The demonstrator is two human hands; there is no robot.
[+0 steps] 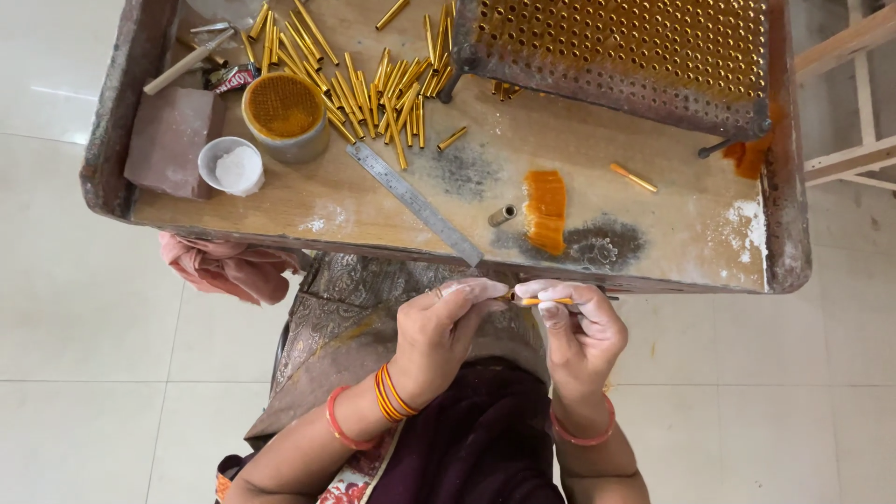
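Seen from directly above, a person sits at the near edge of a worn wooden work tray (280,210) with raised, rough rims, both hands meeting just below that edge. The left hand (437,334) is closed, its thumb and fingertips pinched on one end of a thin orange stick (546,301). The right hand (581,331) is closed too, its fingertips gripping the other end, so the stick lies level between them, just in front of the tray's rim and above the person's lap. Both sets of fingertips look dusted with white powder. Orange bangles circle the left wrist, and a single pinkish band circles the right. On the tray, a loose heap of small gold tubes (373,79) is spread across the far middle. To its left stands a round tin (284,114) with an orange-yellow top, and nearer the tray's front a small white cup of white powder (233,166) sits just beside a reddish-brown block (168,140). A steel ruler (415,203) lies diagonally from the heap toward the near rim. Right of it rests a short metal tube (501,216) on its side, next to a flat bundle of orange fibres (545,210). A lone orange stick (634,177) lies farther right. At the far right a perforated metal rack (625,56) filled with gold tubes stands raised on short legs. A pink cloth (229,269) hangs below the tray's left front edge, over a pale tiled floor (75,308).
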